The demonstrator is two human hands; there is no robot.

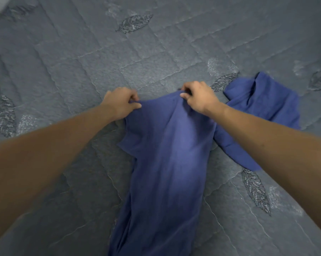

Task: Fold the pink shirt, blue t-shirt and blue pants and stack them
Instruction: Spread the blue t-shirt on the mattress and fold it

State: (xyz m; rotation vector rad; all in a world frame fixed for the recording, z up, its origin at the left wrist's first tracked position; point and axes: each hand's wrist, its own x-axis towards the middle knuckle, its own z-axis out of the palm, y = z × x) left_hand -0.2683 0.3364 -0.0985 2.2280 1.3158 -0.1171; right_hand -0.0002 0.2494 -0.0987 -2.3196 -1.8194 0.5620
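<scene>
A blue garment (167,163) lies unfolded on a grey quilt (73,58), running from the frame's centre down to 6 o'clock. It is probably the t-shirt, though motion blur makes this hard to confirm. The left hand (121,104) pinches the top edge at its 10 o'clock corner, fingers closed on the cloth. The right hand (198,97) grips the same edge at 12 o'clock, also closed on it. The edge sags slightly between the hands. A further blue fold (263,106) lies at 2 o'clock, passing under the right forearm. Leaf patterns (134,23) dot the quilt.
</scene>
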